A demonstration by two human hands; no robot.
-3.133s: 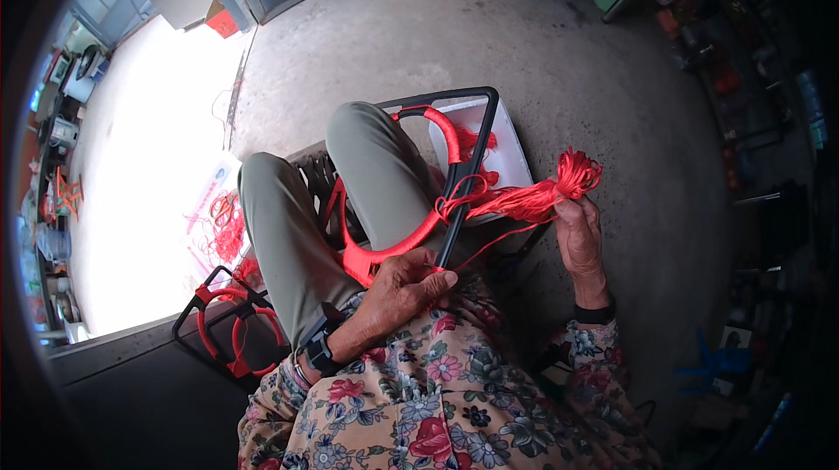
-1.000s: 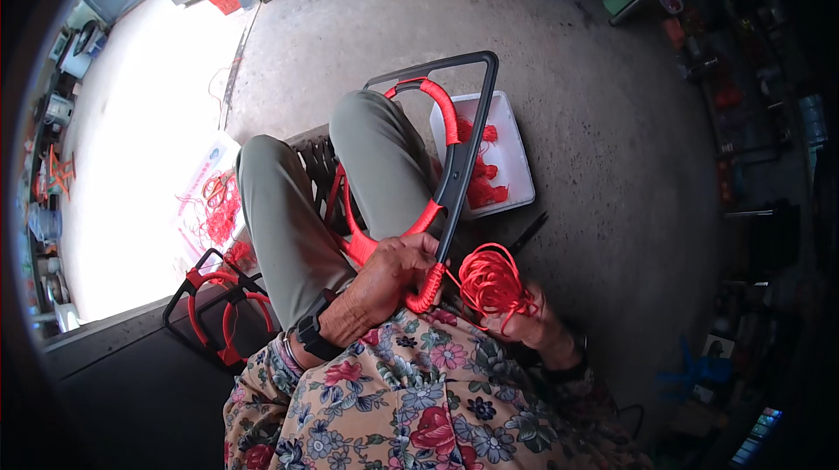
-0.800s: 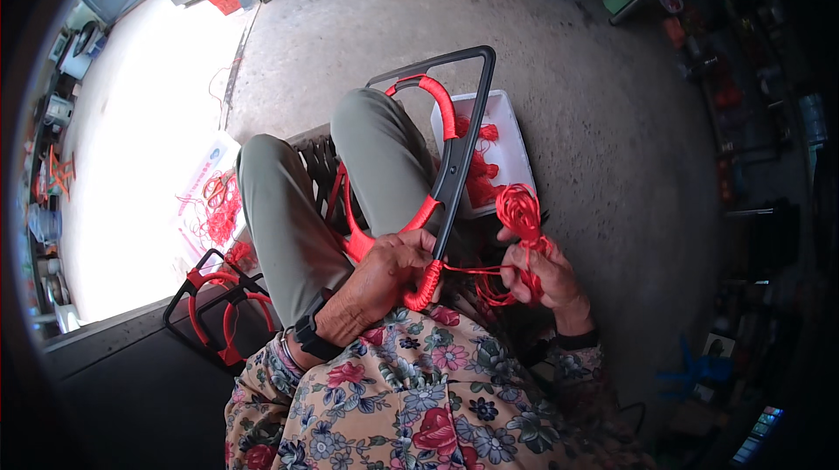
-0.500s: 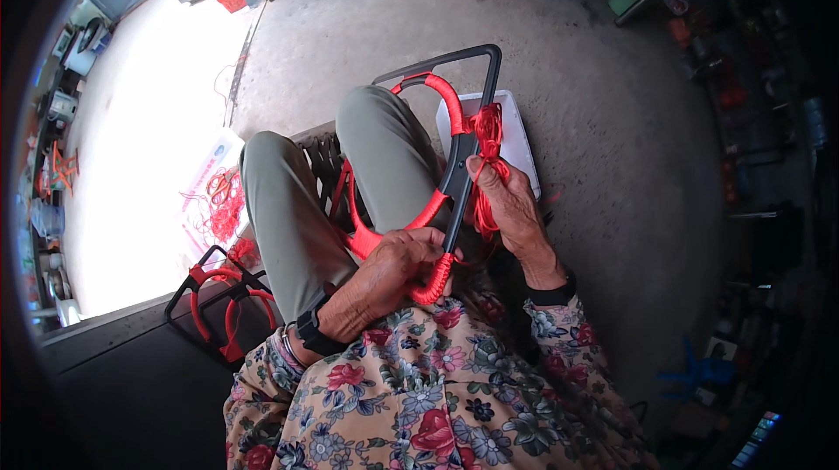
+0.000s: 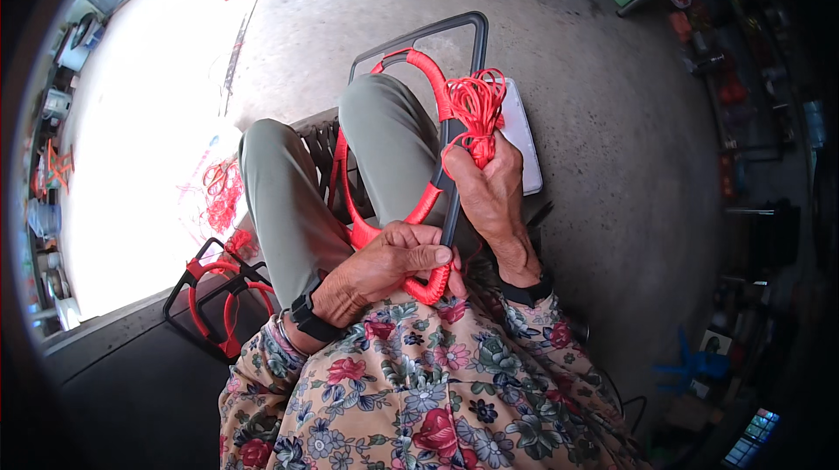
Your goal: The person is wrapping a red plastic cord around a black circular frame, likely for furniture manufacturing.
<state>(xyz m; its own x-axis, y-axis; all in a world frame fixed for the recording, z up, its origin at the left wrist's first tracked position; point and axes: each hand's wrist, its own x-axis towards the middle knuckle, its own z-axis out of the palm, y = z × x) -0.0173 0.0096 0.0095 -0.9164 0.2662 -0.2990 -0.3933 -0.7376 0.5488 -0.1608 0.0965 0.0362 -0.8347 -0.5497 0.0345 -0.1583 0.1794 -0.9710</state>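
Fingers of the left hand (image 5: 389,265) are bent around the near corner of a black frame (image 5: 480,46), the thumb lying across its side bar just above a tightly wound red covering (image 5: 426,289). Fingers of the right hand (image 5: 494,186) are closed around the lower part of a looped bundle of red cord (image 5: 478,107), its loops fanned out above the fist, beside the right side bar of the frame. The frame rests at the person's lap, its far end reaching past the knees; the right trouser leg (image 5: 384,134) hides part of it. Red winding also covers much of the ring (image 5: 426,68) within the frame. Just right of the frame, partly hidden by the right hand, is a white tray (image 5: 530,169). Well to the left of the frame, beyond the left trouser leg (image 5: 284,195), lies a loose tangle of red cord (image 5: 225,203). Nearer the person, likewise left of the frame, rests a second black frame (image 5: 179,295) with red-covered curves. Cord between the two hands is too indistinct to trace.
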